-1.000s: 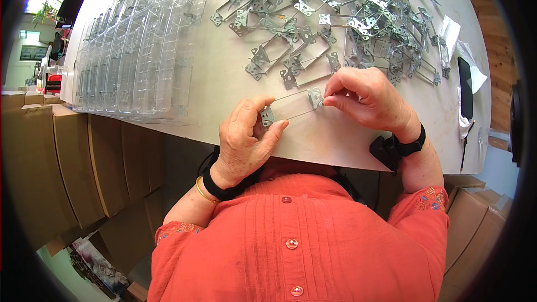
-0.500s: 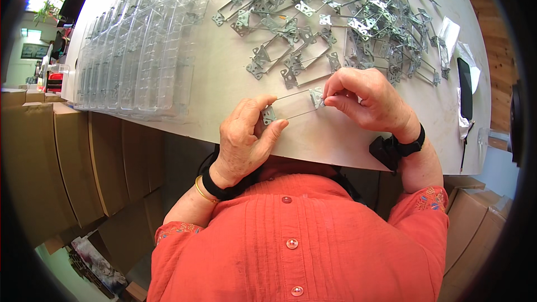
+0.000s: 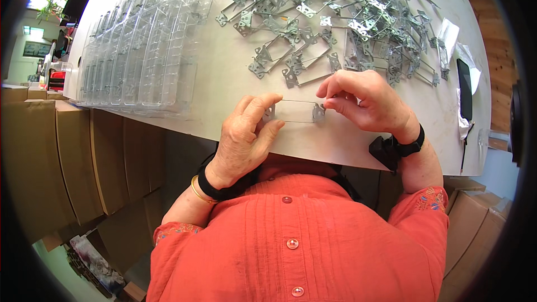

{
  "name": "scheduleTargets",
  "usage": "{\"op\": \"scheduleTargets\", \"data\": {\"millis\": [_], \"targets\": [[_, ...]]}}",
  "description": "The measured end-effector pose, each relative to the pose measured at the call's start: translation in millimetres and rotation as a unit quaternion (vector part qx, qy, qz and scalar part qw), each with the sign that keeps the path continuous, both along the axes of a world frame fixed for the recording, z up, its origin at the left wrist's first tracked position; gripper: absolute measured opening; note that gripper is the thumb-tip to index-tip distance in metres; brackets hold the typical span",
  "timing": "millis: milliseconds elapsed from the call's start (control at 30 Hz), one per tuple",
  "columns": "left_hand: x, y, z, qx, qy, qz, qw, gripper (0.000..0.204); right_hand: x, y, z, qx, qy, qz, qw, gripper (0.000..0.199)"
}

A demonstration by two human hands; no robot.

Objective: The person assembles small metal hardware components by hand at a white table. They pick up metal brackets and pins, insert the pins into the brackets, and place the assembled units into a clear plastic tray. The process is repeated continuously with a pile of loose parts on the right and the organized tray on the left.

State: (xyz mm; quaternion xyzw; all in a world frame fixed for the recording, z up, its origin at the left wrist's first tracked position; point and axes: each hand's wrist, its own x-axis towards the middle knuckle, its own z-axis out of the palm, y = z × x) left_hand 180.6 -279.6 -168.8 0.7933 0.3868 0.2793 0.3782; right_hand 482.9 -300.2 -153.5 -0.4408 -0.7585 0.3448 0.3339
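Note:
My left hand [image 3: 243, 134] grips one end of a metal bracket, its thumb and fingers closed round the small stamped plate there. Two thin parallel rods run from it to a second silver plate [image 3: 318, 113] at the bracket's right end. My right hand [image 3: 369, 100] is in a pinch at the upper corner of that right plate; what lies between its fingertips is too small to make out. The bracket is held over the near part of the white table [image 3: 224, 92]. Beyond the hands lies a tangled heap of similar metal brackets [image 3: 363, 25].
Clear plastic trays [image 3: 140, 50] with compartments are stacked at the table's left. On the right lie a black phone [image 3: 464, 86] and crumpled white paper [image 3: 447, 36]. Cardboard boxes [image 3: 72, 156] stand below the left edge, with more boxes [image 3: 475, 223] at lower right.
The bracket has turned slightly, so its rods now run almost level and its right plate sits a little lower. Both hands have shifted only slightly.

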Motion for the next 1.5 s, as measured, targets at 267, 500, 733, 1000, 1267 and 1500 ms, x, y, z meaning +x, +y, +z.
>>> {"op": "scheduleTargets", "data": {"millis": [267,500,733,1000,1267,1500], "targets": [[3,1,-1,-0.044,-0.033,0.021,0.998,0.048,0,0,1,-0.029,-0.009,0.030,0.999,0.012],[8,-2,-9,-0.091,-0.059,0.051,0.993,0.046,-1,0,1,-0.072,0.007,0.068,0.995,0.012],[13,-5,-9,-0.075,-0.034,0.050,0.995,0.048,-4,-1,-3,-0.091,0.030,0.101,0.990,0.012],[25,-3,-13,-0.004,-0.046,0.042,0.998,0.053,-5,-1,-2,-0.086,0.024,0.102,0.991,0.013],[37,-3,-15,0.092,-0.018,0.013,0.996,0.046,-2,-1,-1,-0.091,0.014,0.088,0.992,0.013],[40,-14,-1,0.179,0.073,0.003,0.981,0.064,-1,0,-2,-0.082,0.005,0.084,0.993,0.013]]}}
